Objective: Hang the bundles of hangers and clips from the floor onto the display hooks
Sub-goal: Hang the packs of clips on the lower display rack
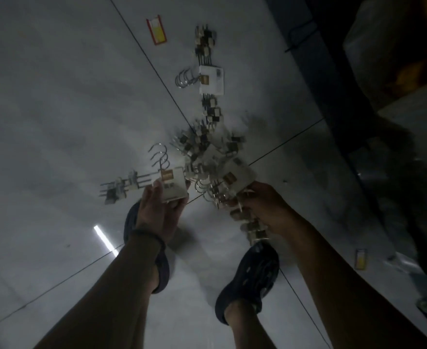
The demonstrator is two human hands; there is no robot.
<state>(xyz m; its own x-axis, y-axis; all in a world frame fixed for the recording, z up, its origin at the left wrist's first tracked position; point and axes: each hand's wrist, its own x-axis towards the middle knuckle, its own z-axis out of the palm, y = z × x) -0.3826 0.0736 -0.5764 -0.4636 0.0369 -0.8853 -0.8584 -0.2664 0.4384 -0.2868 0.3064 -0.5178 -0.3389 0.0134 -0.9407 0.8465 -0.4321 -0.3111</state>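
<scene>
I look straight down at a dim, glossy tiled floor. My left hand (pixel 160 206) grips one bundle of clip hangers (pixel 168 181) by its white card label; the metal hooks point up-left and the clips stick out to the left. My right hand (pixel 260 205) holds a second bundle (pixel 235 177), with clips trailing down past my fingers. A third bundle (pixel 211 79) with a white card lies flat on the floor farther ahead. Between them sits a tangle of more clips (pixel 207 142).
My two feet in dark shoes (pixel 247 278) stand just below the hands. A red-edged tag (pixel 156 31) lies on the floor at the top. Another small tag (pixel 360 258) lies at the right. Dark shelving (pixel 346 96) and shadowed clutter fill the right side.
</scene>
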